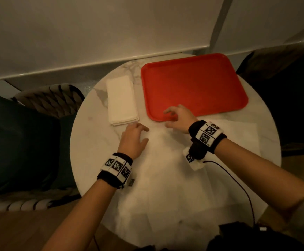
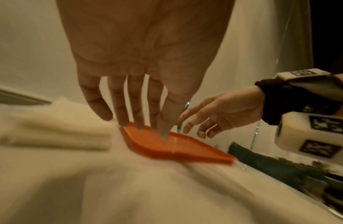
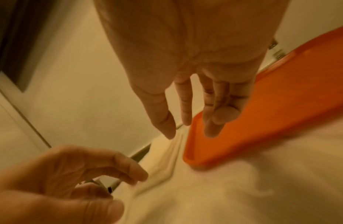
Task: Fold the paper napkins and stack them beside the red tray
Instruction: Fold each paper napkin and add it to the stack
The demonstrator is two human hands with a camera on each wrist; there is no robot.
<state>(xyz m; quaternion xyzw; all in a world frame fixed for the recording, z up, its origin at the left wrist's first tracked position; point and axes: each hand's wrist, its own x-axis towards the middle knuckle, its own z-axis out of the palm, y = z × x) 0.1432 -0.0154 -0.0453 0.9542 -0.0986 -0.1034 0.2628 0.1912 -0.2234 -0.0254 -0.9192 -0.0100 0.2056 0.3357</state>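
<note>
White folded napkin stack (image 1: 122,100) sits far-left on my round marble table (image 1: 89,134), just beside the red tray (image 1: 192,84), which lies flat, nothing on it. My left hand (image 1: 133,140) hovers palm down over the near-left edge of the loose unfolded napkins (image 1: 165,178) spread across the table's middle; fingers (image 2: 120,109) straight, slightly spread, holding nothing. Whether it touches the paper I cannot tell. My right hand (image 1: 178,116) hangs over the tray's near-left corner, fingers (image 3: 185,103) loosely extended, holding nothing. Wrist views are blurred. Dark cable (image 1: 238,182) runs from my right wristband across the napkins.
</note>
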